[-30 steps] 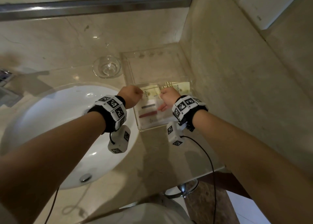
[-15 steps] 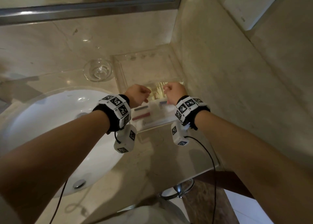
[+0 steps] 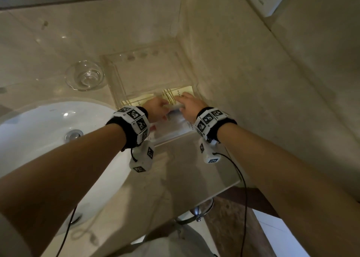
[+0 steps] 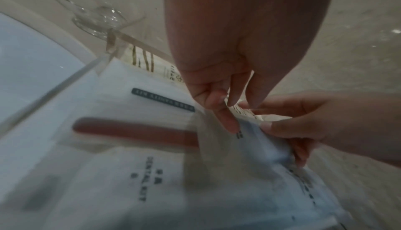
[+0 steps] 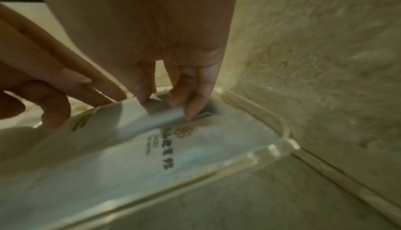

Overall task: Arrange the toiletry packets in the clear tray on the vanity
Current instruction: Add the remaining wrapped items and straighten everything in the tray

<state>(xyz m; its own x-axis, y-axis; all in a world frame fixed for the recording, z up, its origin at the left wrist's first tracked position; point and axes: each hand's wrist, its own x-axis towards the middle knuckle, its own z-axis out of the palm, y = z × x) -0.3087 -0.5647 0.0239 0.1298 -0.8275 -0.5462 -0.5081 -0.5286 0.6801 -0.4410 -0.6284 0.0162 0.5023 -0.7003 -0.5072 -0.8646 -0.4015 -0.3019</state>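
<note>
The clear tray [image 3: 152, 71] sits in the vanity's back right corner, its near half filled with packets. Two yellow striped packets [image 3: 182, 92] lie across its middle. Nearer me lies a white dental-kit packet [image 4: 134, 130] with a red toothbrush showing through. My left hand [image 3: 161, 108] pinches the edge of a small white packet [image 4: 240, 112] between thumb and forefinger. My right hand [image 3: 181, 103] meets it from the right and grips a pale white packet [image 5: 165, 148] at its far edge, fingertips [image 5: 190, 112] pressed down by the tray's rim [image 5: 271, 149].
A small glass dish [image 3: 85, 75] stands just left of the tray. The white basin [image 3: 39, 132] takes up the left of the counter. A marble wall [image 3: 243, 81] runs tight along the tray's right side. The counter's front edge [image 3: 224, 190] is close below my right wrist.
Both hands have moved farther into the tray, from fists over the white packets up to the yellow ones. My right fingers have stretched forward, and the view has tilted down.
</note>
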